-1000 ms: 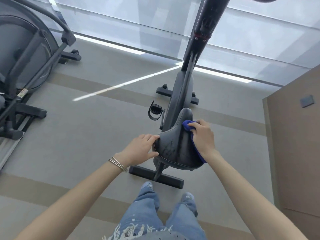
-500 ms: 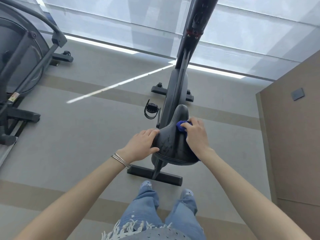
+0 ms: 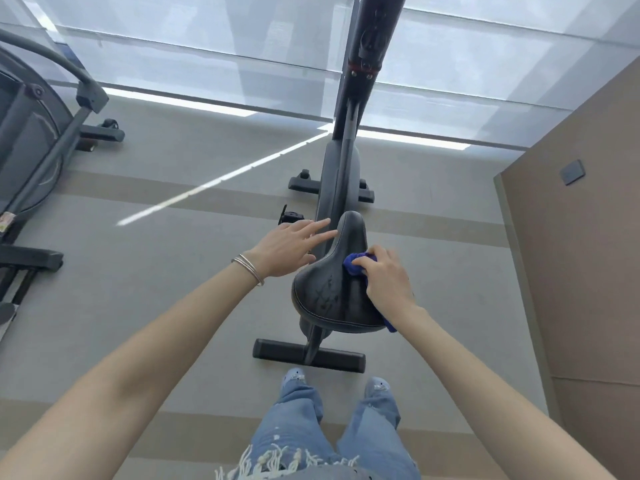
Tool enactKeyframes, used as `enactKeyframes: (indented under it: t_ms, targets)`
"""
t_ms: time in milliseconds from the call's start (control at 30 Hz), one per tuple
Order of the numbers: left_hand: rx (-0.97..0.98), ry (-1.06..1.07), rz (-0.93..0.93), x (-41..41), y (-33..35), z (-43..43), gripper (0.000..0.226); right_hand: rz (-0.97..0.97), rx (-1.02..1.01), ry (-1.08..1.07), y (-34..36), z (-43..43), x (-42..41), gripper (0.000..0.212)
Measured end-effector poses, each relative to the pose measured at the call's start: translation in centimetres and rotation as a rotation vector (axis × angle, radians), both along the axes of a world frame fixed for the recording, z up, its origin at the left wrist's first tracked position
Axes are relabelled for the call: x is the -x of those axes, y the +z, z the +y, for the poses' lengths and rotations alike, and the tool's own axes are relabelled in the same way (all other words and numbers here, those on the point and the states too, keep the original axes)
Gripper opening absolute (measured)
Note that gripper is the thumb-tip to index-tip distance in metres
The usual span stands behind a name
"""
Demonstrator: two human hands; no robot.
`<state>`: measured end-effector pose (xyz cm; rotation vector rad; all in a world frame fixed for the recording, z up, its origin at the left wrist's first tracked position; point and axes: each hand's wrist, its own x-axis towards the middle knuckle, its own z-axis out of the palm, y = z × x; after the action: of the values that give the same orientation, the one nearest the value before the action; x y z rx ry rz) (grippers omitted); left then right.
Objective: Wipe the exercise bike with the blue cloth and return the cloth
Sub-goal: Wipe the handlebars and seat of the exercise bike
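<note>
Cloth (image 3: 353, 267) clutched in right grip (image 3: 388, 282), on saddle (image 3: 329, 289)

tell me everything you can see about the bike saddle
The saddle is black, leather-like, with a seamed rim, narrow nose pointing away, wide rear nearest the person. Scuffs mark its top. It tops the exercise bike. The right hand holds the blue cloth against its right side; the open left hand is beside its left edge.

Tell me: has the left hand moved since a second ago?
Yes. The left hand released the saddle and moved forward toward its nose, fingers straight.
</note>
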<state>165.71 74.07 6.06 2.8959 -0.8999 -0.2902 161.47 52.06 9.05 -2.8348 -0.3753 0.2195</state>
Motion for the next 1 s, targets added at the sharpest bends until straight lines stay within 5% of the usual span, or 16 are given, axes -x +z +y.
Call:
enactKeyframes:
  t_ms: [233,400,500,767,1000]
  targets:
    - [-0.093,-0.146,-0.034,-1.9,-1.5,-1.2,0.089,-0.001,-0.016,0.227,1.4,-2.1,5.5,0.039]
    - [-0.058,-0.131,-0.009,-2.0,-2.1,-1.0,0.097,-0.040,0.006,-0.025,-0.1,-0.5,0.1,0.039]
    - [-0.056,-0.139,-0.005,-2.1,-2.1,-1.0,0.097,-0.032,0.020,-0.107,-0.7,0.3,0.0,0.040]
    - [-0.041,-0.155,-0.064,-1.1,-1.9,-1.3,0.074,-0.046,-0.089,0.202,0.2,-4.2,6.9,0.031]
    - [-0.090,-0.342,-0.214,-1.2,-1.4,0.3,0.057,-0.029,-0.252,-0.247,-1.9,-5.9,6.3,0.030]
